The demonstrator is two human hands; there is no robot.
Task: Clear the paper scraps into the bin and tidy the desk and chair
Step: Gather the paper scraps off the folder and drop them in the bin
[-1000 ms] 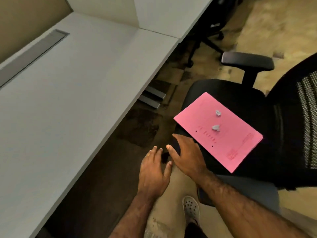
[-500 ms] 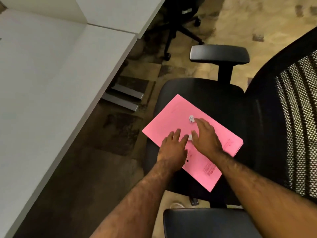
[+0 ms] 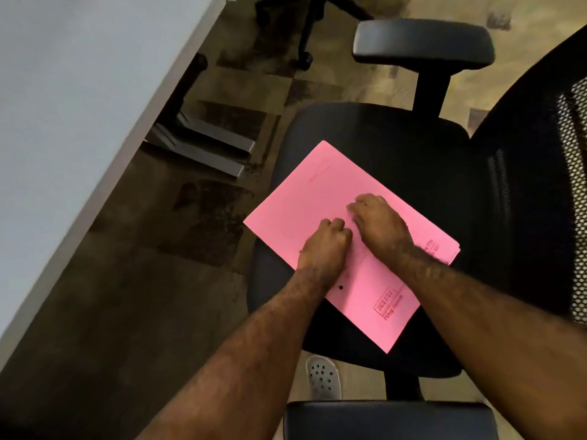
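A pink folder (image 3: pixel 317 192) lies at an angle on the seat of a black office chair (image 3: pixel 381 131). Both my hands rest on the folder's middle. My left hand (image 3: pixel 327 246) is curled into a fist, knuckles up. Just right of it and touching, my right hand (image 3: pixel 379 222) has its fingers bent down, tips together on the folder. The two small white paper scraps that lay on the folder are not visible; my hands cover the spots where they were. No bin is in view.
The white desk (image 3: pixel 79 90) runs along the left, with its grey metal feet (image 3: pixel 203 144) on the floor beneath. The chair has a far armrest (image 3: pixel 422 42), a near armrest (image 3: pixel 387 420) and a mesh back (image 3: pixel 556 185). My shoe (image 3: pixel 322 376) shows below the seat.
Both hands moved from the seat's front edge onto the folder and closed over the two scraps, which have gone out of sight. My view has dropped closer over the chair.
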